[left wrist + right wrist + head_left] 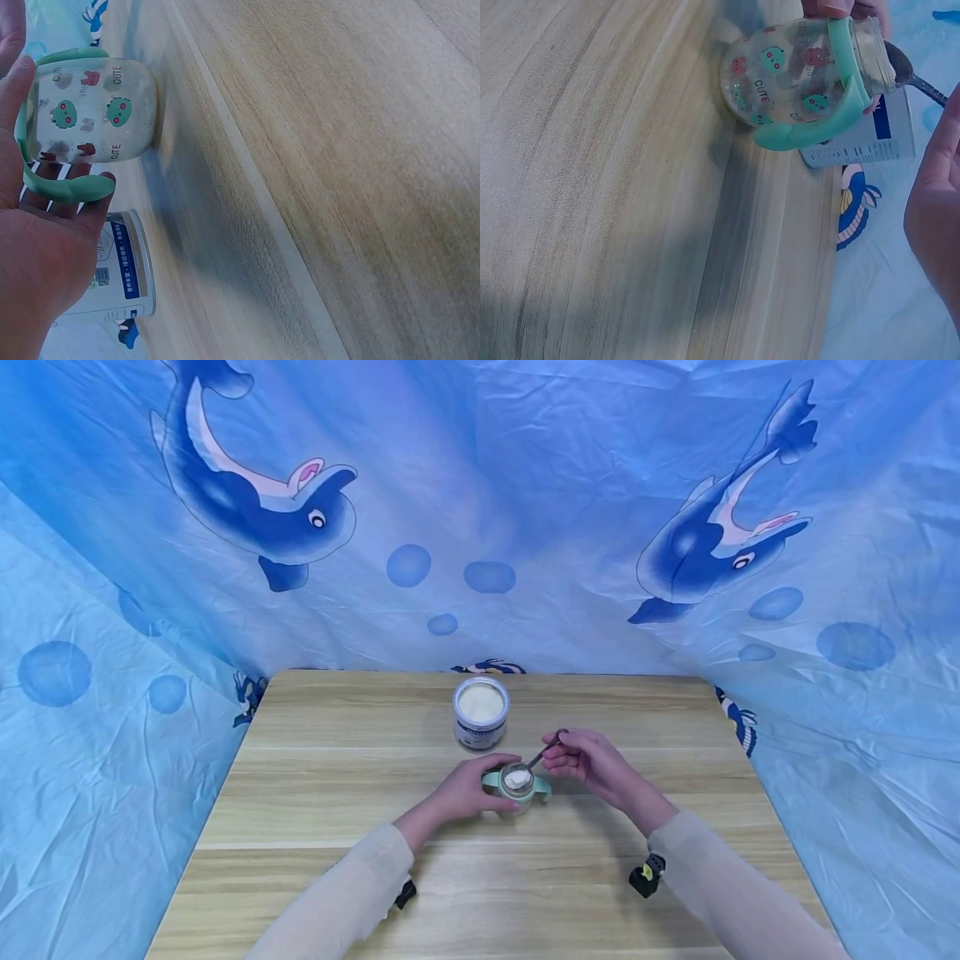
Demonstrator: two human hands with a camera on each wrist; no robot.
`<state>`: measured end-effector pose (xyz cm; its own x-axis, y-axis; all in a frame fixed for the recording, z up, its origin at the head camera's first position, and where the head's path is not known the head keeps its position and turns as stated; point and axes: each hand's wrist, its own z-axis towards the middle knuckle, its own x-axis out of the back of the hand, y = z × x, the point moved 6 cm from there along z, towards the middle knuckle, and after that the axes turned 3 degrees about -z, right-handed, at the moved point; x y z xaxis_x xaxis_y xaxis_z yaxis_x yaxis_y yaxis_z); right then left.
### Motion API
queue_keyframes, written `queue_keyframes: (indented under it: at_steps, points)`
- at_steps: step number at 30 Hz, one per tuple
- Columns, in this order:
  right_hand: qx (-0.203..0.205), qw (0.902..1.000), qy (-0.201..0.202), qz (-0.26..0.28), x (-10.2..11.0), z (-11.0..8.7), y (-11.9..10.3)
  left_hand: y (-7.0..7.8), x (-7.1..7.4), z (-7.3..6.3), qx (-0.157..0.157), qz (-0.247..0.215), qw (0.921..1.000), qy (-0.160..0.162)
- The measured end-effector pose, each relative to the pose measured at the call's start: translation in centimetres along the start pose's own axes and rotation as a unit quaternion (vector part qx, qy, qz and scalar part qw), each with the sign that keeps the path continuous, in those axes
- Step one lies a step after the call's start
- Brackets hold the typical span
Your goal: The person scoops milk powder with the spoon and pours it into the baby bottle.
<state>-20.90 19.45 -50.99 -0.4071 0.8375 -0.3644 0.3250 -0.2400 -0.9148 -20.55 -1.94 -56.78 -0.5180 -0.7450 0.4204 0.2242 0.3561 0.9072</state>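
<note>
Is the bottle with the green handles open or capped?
Open: the bottle shows a bare neck in the right wrist view, with the spoon at its mouth.

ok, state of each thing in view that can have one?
Bottle: upright, uncapped.
Spoon: at the bottle's mouth, white powder in its bowl.
Can: upright, open, white powder inside.
Left hand: gripping the bottle.
Right hand: holding the spoon.
Blue backdrop: hung up, creased.

Showing bright, even light in head view; casting soft shadows across tabletop (315, 777); looking dimmer, softer in wrist views.
</note>
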Motion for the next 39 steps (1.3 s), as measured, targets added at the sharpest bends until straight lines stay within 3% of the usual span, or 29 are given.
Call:
queue_keyframes:
  at_steps: [21,39]
  points:
    - [0.020,0.9981,-0.051,-0.028,-0.46,-0.33,-0.27,0.08,0.02,0.00,-0.002,-0.004,1.0000,0.001]
    - [0.030,0.9962,-0.044,-0.069,-0.39,-0.50,-0.68,0.02,-0.04,-0.08,0.008,0.001,1.0000,-0.002]
